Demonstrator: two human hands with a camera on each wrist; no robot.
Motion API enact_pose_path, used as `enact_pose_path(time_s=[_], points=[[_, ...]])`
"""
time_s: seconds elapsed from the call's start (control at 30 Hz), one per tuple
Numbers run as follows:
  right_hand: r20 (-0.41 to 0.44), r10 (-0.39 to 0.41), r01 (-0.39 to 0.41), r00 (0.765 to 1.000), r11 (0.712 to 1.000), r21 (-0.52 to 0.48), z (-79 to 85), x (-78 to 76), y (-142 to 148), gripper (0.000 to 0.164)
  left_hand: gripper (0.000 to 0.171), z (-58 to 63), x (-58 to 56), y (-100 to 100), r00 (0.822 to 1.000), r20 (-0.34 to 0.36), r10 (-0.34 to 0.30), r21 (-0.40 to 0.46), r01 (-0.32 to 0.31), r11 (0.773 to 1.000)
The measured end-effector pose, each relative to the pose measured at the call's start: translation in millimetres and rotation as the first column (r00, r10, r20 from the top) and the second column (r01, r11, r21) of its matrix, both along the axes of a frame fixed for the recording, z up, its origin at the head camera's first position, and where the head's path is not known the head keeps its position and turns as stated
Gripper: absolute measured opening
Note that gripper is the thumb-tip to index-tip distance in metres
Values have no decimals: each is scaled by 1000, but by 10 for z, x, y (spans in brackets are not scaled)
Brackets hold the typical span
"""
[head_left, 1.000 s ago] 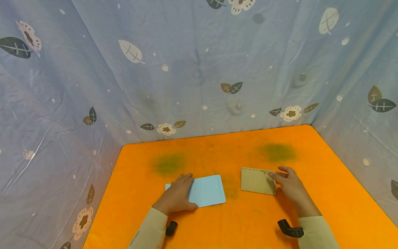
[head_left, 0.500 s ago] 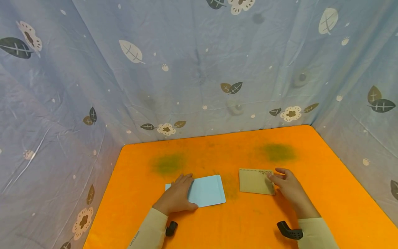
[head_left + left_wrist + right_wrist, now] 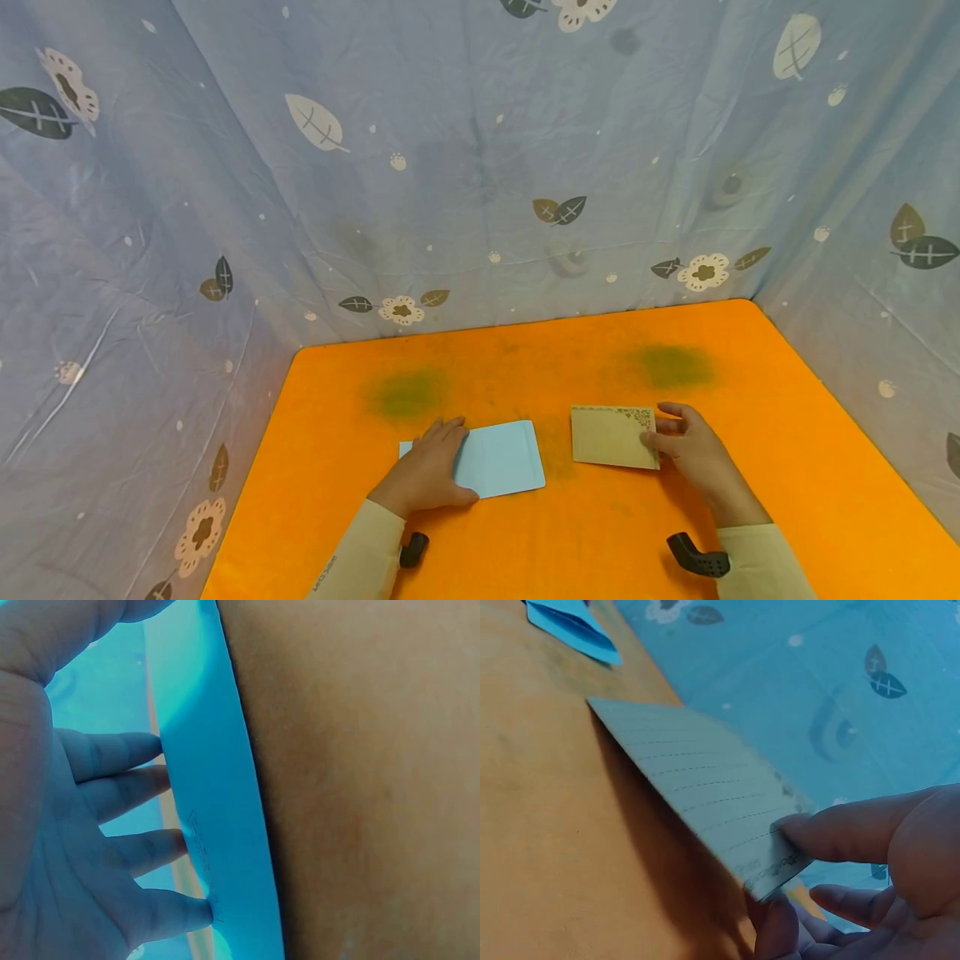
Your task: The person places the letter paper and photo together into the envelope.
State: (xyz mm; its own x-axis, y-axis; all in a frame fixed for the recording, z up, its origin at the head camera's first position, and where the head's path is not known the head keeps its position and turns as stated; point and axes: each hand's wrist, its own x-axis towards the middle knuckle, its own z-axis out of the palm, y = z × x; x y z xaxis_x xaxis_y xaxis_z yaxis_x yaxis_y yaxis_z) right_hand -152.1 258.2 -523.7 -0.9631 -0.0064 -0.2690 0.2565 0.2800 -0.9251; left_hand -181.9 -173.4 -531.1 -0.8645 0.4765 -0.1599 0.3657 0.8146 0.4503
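A light blue envelope [image 3: 501, 458] lies lengthwise on the orange table, with my left hand [image 3: 426, 473] spread across its left part. My thumb is at its near edge and my fingertips at its far edge, gripping it between them. In the right wrist view, the end of the envelope [image 3: 574, 630] gapes at its mouth. To the right, my right hand [image 3: 693, 450] pinches a tan sheet of notepaper [image 3: 611, 437] by its right edge. Printed lines and a floral corner show on the notepaper [image 3: 697, 772], tilted over the table with a shadow below.
The orange table [image 3: 525, 367] has two greenish stains [image 3: 405, 393] toward the back. Blue curtains [image 3: 480, 167] printed with leaves and flowers hang behind it and along both sides. Black curved pieces [image 3: 697, 556] stick out at both wrists.
My right hand has carried the notepaper slightly left, nearer the envelope, and its tilt has changed a little. My left hand and the envelope have stayed in place.
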Motion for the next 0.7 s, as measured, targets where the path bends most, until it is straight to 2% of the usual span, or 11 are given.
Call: enact_pose_path(time_s=[0.33,0.53,0.7], points=[[29,-20,18,999,998,58,-10,3,-3,61,103,2,-9,-5,1000,5,-4,-3,4,1000],[-14,-25,26,1000,997,67,-28,34,-5,44,103,12,-6,0,1000,-3,-4,-2,4,1000],[-20,-16,17,1000,999,47,-43,43,6,37,103,12,-5,-1,1000,-3,-2,3,2,1000]])
